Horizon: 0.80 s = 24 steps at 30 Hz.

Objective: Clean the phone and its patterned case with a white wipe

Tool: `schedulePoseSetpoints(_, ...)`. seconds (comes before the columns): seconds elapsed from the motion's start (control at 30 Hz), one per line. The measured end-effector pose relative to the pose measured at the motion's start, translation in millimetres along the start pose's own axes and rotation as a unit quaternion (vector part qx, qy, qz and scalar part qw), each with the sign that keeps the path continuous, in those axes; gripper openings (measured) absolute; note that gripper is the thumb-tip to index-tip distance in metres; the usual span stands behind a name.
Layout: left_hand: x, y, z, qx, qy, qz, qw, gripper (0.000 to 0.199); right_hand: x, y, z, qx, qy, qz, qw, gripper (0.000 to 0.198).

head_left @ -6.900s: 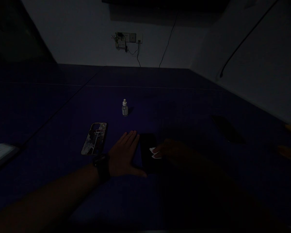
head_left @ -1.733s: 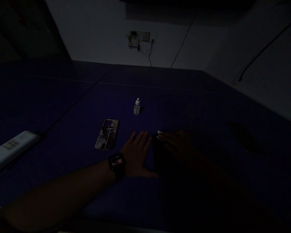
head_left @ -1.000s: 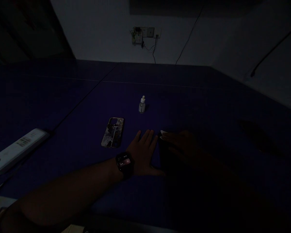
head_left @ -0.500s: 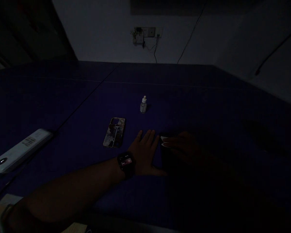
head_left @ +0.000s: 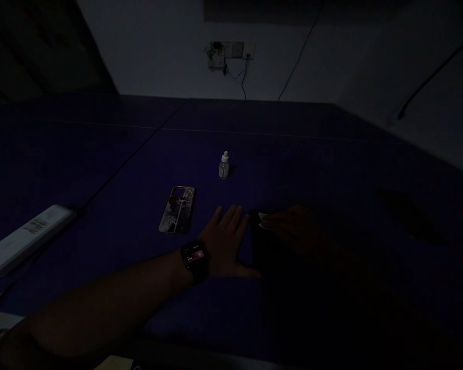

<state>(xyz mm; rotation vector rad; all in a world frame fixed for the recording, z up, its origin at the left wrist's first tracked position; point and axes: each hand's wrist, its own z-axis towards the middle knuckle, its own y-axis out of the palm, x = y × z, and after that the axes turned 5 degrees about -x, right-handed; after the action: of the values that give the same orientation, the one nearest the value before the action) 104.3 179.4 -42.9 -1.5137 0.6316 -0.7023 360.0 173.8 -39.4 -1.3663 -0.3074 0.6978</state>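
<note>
The scene is very dark. My left hand (head_left: 224, 246) lies flat with its fingers spread on the blue tabletop (head_left: 193, 308), a smartwatch on its wrist. To its right, my right hand (head_left: 289, 222) is closed, fingers together and pointing left, over a white piece of cloth or tissue (head_left: 261, 220). Beneath it is a black area with a straight left edge; whether this is a flat object or shadow I cannot make out. A patterned phone case (head_left: 177, 209) lies left of my left hand. Beyond the hands stands a small dropper bottle (head_left: 224, 167) with a white cap.
A white power strip (head_left: 27, 237) lies at the left with a cable near it. A dark flat shape (head_left: 409, 216) is faintly visible at the right. Wall sockets (head_left: 231, 50) with plugged cords are on the far wall. Pale paper-like pieces (head_left: 3, 321) sit at the lower left.
The whole view has shifted slightly, so things appear a little farther left. The white piece under my right hand sits slightly higher and farther from my left hand. My left hand stays flat.
</note>
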Motion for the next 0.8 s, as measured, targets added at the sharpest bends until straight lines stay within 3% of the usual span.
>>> schedulePoseSetpoints(0.13,0,0,0,0.006,0.002,0.001,1.0,0.127,12,3,-2,0.016,0.025,-0.026,0.999,0.042)
schedulePoseSetpoints(0.23,-1,1,0,0.01,0.006,-0.001,1.0,0.127,4,8,2,0.01,0.053,-0.02,0.998,0.041)
schedulePoseSetpoints(0.4,-2,3,0,0.012,0.01,0.002,1.0,0.127,-12,4,5,-0.028,-0.013,0.009,0.999,0.038)
schedulePoseSetpoints(0.63,-4,10,0,0.035,0.018,0.007,0.999,0.127,-4,1,5,0.0,0.03,-0.007,1.0,0.039)
schedulePoseSetpoints(0.8,-6,12,0,0.04,0.029,-0.003,0.999,0.126,-8,0,3,-0.035,-0.029,0.037,0.998,0.036)
